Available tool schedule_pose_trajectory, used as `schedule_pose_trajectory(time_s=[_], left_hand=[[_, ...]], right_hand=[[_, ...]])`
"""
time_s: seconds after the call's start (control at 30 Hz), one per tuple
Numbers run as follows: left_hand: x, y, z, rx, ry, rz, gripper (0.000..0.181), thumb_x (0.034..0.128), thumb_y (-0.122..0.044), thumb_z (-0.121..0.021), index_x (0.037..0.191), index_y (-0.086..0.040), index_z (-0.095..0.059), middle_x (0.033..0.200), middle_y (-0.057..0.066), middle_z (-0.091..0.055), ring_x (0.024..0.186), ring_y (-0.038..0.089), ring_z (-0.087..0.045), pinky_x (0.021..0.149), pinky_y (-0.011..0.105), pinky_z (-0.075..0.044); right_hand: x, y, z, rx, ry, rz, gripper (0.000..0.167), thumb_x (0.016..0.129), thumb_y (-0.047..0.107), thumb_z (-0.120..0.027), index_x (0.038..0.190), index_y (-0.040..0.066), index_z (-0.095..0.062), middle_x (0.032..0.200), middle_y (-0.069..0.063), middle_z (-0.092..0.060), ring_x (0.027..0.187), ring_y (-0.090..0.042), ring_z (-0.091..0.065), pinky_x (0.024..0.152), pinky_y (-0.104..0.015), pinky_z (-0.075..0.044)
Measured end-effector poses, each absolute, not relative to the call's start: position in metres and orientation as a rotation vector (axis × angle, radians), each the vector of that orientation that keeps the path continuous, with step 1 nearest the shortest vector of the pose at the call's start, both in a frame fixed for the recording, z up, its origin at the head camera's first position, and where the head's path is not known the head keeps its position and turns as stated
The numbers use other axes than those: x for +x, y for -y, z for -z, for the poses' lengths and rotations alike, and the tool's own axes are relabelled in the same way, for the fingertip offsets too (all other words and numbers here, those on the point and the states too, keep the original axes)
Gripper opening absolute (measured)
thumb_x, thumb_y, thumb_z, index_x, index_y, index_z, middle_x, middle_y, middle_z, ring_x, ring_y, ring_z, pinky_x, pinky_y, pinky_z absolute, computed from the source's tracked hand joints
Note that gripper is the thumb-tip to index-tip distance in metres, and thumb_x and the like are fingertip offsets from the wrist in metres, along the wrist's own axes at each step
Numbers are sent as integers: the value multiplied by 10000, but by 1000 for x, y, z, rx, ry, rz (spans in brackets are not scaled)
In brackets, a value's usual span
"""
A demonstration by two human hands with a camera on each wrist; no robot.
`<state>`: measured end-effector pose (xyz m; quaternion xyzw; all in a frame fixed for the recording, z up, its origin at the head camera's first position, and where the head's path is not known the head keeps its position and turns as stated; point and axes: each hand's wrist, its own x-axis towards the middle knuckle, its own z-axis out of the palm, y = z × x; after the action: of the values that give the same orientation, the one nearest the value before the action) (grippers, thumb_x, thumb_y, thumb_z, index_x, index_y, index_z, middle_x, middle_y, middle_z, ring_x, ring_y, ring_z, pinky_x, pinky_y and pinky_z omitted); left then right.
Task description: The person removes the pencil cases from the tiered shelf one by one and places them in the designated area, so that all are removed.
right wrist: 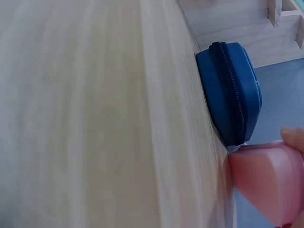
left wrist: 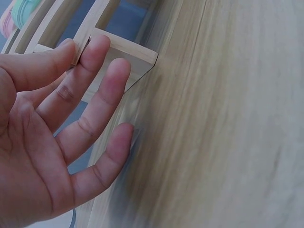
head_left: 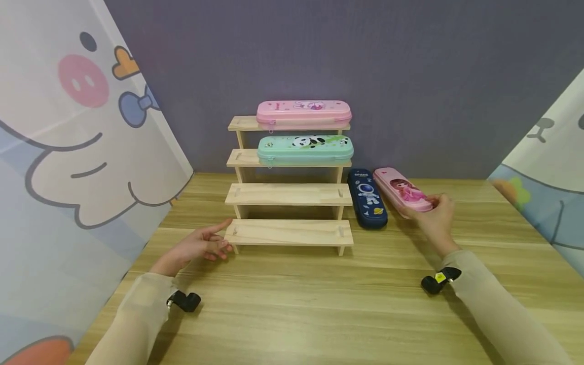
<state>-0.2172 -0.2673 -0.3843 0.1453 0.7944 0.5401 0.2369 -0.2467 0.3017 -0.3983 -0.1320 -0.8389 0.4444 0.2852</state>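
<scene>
A stepped wooden stand (head_left: 292,195) occupies the middle of the table. My left hand (head_left: 198,247) holds the left end of its lowest step, thumb by the rear corner and fingers (left wrist: 108,88) at the front one. At the right, my right hand (head_left: 433,218) grips the near end of a pink pencil case (head_left: 401,188) with a girl printed on its lid. In the right wrist view that pink case (right wrist: 266,180) touches the table beside a zipped navy case, only partly in frame with the hand. The navy space pencil case (head_left: 366,197) lies between stand and pink case.
A pink rabbit pencil case (head_left: 303,112) sits on the top step, and a mint panda pencil case (head_left: 304,148) on the step below. Behind the wooden table (head_left: 292,304) rises a grey wall (head_left: 410,76). Cartoon-printed panels (head_left: 82,152) flank both sides.
</scene>
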Motion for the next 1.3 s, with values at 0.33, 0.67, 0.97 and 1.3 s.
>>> schedule_pose_trajectory(time_s=[0.33, 0.67, 0.97, 1.3], left_hand=[[-215, 265, 384, 389, -2166, -1494, 760, 1004, -127, -582, 1588, -64, -100, 1049, 101, -714, 889, 237, -695, 769, 389, -518], [-215, 265, 385, 385, -2163, -1494, 767, 1004, -138, -587, 1592, -70, -98, 1052, 101, -711, 902, 252, -693, 785, 408, -509], [-216, 265, 384, 390, -2165, -1502, 765, 1003, -140, -589, 1590, -68, -104, 1029, 56, -717, 887, 230, -697, 772, 390, -515], [-217, 266, 384, 408, -2159, -1483, 763, 1006, -112, -570, 1591, -72, -84, 1053, 114, -706, 875, 225, -694, 739, 362, -523]], right_hand=[[-246, -312, 395, -298, 2590, -1172, 840, 735, 207, -867, 1375, -99, -417, 1061, -221, -459, 901, -269, -431, 702, -346, -338], [-248, -309, 398, -236, 2681, -1232, 928, 739, 225, -862, 1411, -133, -333, 1218, -323, -397, 1047, -398, -426, 790, -387, -350], [-250, -310, 396, -164, 2732, -1212, 945, 737, 205, -865, 1403, -173, -312, 1085, -296, -456, 928, -348, -470, 705, -343, -384], [-253, -321, 390, -109, 2765, -1360, 973, 780, 160, -822, 1444, -169, -192, 1054, -255, -466, 794, -173, -476, 620, -229, -442]])
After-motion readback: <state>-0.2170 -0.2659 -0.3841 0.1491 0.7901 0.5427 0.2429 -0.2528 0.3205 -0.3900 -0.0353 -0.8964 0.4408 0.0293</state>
